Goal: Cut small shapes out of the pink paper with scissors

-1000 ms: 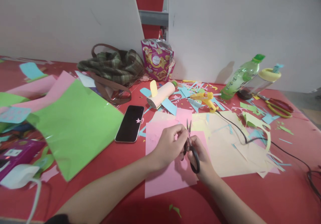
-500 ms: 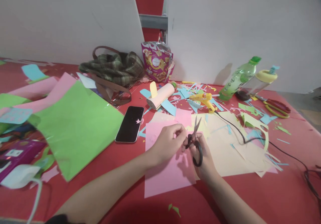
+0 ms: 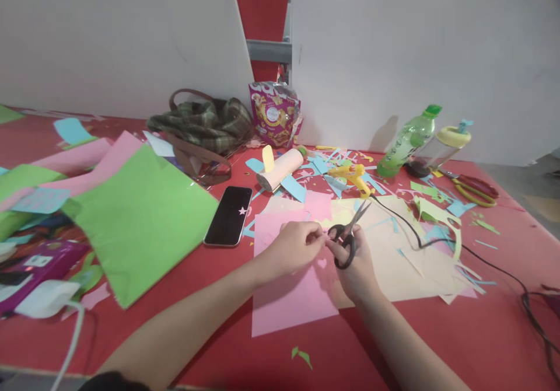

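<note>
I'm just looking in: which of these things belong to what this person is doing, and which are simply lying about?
Seemingly in use:
- black-handled scissors, in the right hand
- pink sheet, beneath the left hand

Probably just lying about:
- phone
- yellow glue gun
- snack bag
- green bottle
- plaid bag

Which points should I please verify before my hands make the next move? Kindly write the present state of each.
1. Scissors held in the right hand: ok.
2. Blades directed away from the left hand: ok.
3. Left hand has a piece pinched: cannot tell; anything between its fingers is too small to make out.
4. Phone away from the scissors: ok, it lies left of the pink sheet.
5. Cord off the cream paper: not ok, it runs across.
6. Glue gun cool: cannot tell.
</note>
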Demonstrator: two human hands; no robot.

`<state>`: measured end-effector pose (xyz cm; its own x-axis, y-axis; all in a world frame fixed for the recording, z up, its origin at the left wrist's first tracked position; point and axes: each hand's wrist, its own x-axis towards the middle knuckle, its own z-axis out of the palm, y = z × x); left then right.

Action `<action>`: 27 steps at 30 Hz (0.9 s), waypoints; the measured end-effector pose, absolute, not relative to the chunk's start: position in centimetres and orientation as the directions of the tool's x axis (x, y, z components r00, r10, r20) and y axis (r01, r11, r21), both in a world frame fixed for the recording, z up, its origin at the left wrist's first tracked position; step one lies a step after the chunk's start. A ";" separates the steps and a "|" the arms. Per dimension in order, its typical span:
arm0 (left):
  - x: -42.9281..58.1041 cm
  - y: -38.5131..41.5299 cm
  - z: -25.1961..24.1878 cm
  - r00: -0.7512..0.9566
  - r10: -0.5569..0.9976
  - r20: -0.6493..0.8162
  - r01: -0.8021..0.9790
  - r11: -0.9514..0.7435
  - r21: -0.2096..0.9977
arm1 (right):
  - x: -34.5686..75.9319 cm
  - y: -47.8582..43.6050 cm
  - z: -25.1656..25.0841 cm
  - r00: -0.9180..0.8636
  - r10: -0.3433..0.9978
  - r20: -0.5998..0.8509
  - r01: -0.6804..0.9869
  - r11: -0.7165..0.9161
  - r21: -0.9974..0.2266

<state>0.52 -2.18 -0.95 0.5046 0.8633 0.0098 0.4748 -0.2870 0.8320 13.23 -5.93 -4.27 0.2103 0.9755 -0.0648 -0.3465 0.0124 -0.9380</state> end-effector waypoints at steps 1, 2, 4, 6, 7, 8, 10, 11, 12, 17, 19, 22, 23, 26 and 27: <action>0.5 -2.2 -1.0 0.510 0.860 0.008 0.475 -0.289 0.831 | 13.2 -6.0 -4.3 0.213 0.975 -0.060 -0.336 0.015 -0.942; 0.4 -2.2 -1.1 0.515 0.857 0.005 0.473 -0.289 0.832 | 13.2 -6.0 -4.3 0.214 0.975 -0.057 -0.324 0.016 -0.946; 0.2 -2.2 -1.2 0.526 0.851 -0.004 0.469 -0.285 0.836 | 13.2 -6.1 -4.3 0.203 0.978 -0.051 -0.303 0.013 -0.953; 0.0 -2.3 -1.4 0.528 0.849 -0.013 0.471 -0.280 0.837 | 13.0 -6.2 -4.3 0.172 0.984 -0.047 -0.288 0.005 -0.958; -0.2 -2.3 -1.5 0.524 0.851 -0.012 0.472 -0.279 0.836 | 13.0 -6.3 -4.3 0.153 0.987 -0.047 -0.278 -0.003 -0.961; -0.3 -2.5 -1.6 0.523 0.853 -0.010 0.472 -0.279 0.836 | 12.8 -6.4 -4.3 0.138 0.989 -0.049 -0.265 -0.010 -0.964; -0.7 -2.7 -1.9 0.516 0.856 -0.004 0.464 -0.276 0.842 | 12.6 -6.5 -4.2 0.120 0.991 -0.056 -0.242 -0.026 -0.970; -0.9 -2.9 -2.0 0.515 0.857 -0.006 0.461 -0.271 0.845 | 12.5 -6.5 -4.1 0.113 0.992 -0.061 -0.235 -0.033 -0.971; -1.1 -3.1 -2.1 0.514 0.858 -0.013 0.460 -0.263 0.848 | 12.3 -6.6 -4.0 0.104 0.992 -0.066 -0.232 -0.041 -0.972; -1.9 -3.9 -2.7 0.478 0.878 -0.014 0.451 -0.231 0.862 | 11.8 -6.7 -4.1 0.055 0.996 -0.076 -0.202 -0.063 -0.977; -2.1 -4.2 -2.9 0.460 0.888 -0.005 0.426 -0.216 0.879 | 11.7 -6.8 -4.3 0.048 0.996 -0.073 -0.184 -0.062 -0.981; -2.2 -4.5 -3.0 0.449 0.893 -0.028 0.390 -0.168 0.905 | 11.7 -6.9 -4.6 0.039 0.997 -0.067 -0.167 -0.060 -0.984; -2.2 -4.6 -3.0 0.446 0.894 -0.037 0.380 -0.152 0.912 | 11.7 -6.9 -4.6 0.037 0.997 -0.064 -0.162 -0.057 -0.985; -2.2 -4.7 -3.1 0.436 0.899 -0.045 0.368 -0.132 0.920 | 11.6 -6.9 -4.6 0.030 0.998 -0.053 -0.148 -0.048 -0.988; -2.2 -4.7 -3.1 0.434 0.900 -0.043 0.369 -0.134 0.920 | 11.6 -6.9 -4.6 0.028 0.998 -0.049 -0.144 -0.045 -0.989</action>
